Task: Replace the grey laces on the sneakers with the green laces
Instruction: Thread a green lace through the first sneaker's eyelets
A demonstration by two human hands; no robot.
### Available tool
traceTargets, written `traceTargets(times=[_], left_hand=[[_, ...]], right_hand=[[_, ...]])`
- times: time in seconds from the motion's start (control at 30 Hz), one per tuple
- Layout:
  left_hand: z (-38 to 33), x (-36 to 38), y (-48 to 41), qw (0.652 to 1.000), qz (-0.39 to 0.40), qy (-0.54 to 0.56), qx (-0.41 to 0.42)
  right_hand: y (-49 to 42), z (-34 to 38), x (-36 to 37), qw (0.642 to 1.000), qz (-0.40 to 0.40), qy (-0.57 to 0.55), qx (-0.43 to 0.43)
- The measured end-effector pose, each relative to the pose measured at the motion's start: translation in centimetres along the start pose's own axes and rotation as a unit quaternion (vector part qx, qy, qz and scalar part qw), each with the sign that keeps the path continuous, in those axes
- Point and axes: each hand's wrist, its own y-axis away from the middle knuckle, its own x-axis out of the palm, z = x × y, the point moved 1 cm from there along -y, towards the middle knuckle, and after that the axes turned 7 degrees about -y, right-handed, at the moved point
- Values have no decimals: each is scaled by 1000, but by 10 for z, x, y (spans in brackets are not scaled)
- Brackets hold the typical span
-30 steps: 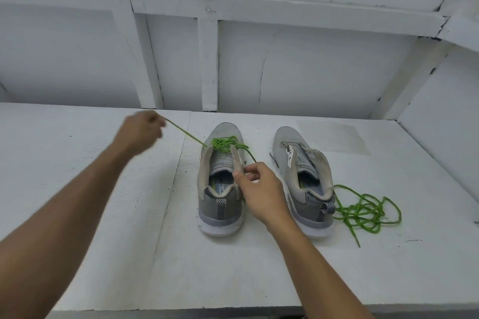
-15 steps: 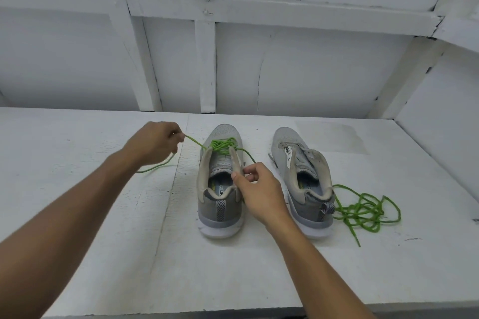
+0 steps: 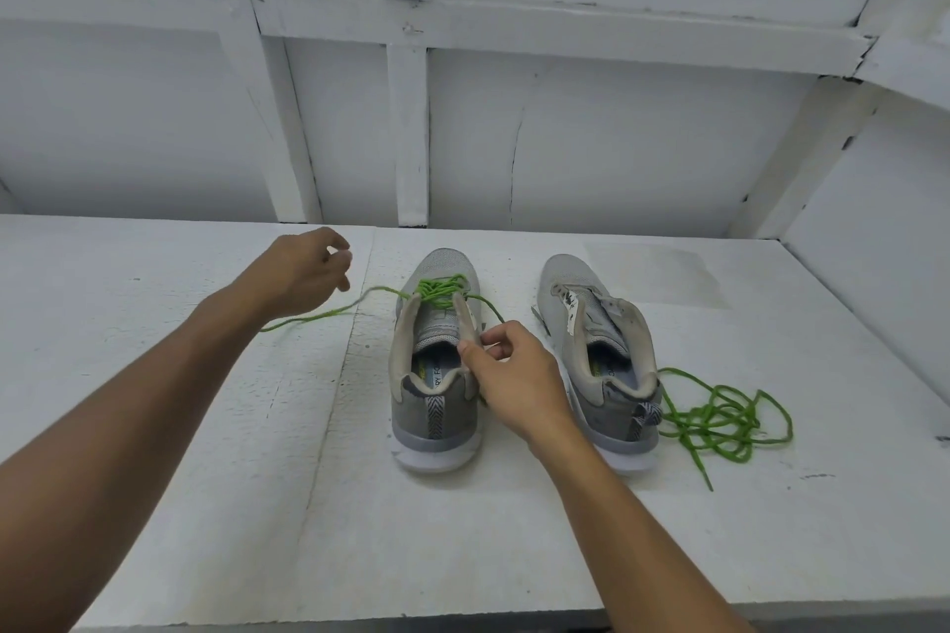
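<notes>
L hand [image 3: 303, 272] hangs loose, holding nothing, over the slack end of the green lace [image 3: 437, 290] on the table [image 3: 205, 478], R hand [image 3: 519, 375] pinches its other end beside the half-laced sneaker [image 3: 437, 406] — I'd take up the slack end & pull both evenly, snug not tight.

White-painted timber nook (framed wall [image 3: 617, 144], board bench [image 3: 462, 555])

On my white bench [image 3: 205, 504] I see a left sneaker [image 3: 437, 406] and a right sneaker [image 3: 565, 303] side by side. The threaded lace [image 3: 308, 319] trails leftward, and a loose lace [image 3: 719, 416] lies tangled rightmost.
</notes>
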Motion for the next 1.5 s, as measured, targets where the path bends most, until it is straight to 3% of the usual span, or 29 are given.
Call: traceTargets(times=[0.17,0.43,0.6,0.7,0.77,1.5], left_hand=[[-22,0,9,998,22,40,53],[-61,18,19,988,-35,76,130],[-72,29,14,991,-45,43,121],[-73,31,13,991,-29,39,121],[-75,32,12,991,-25,39,123],[-86,34,6,990,1,1,144]], right_hand=[[-17,17,1,997,-19,51,-54],[-28,23,3,995,-19,60,-72],[-33,20,2,998,-9,-57,32],[-30,20,0,978,19,-171,119],[-31,17,-1,973,23,-186,139],[-40,10,-1,966,28,-199,161]])
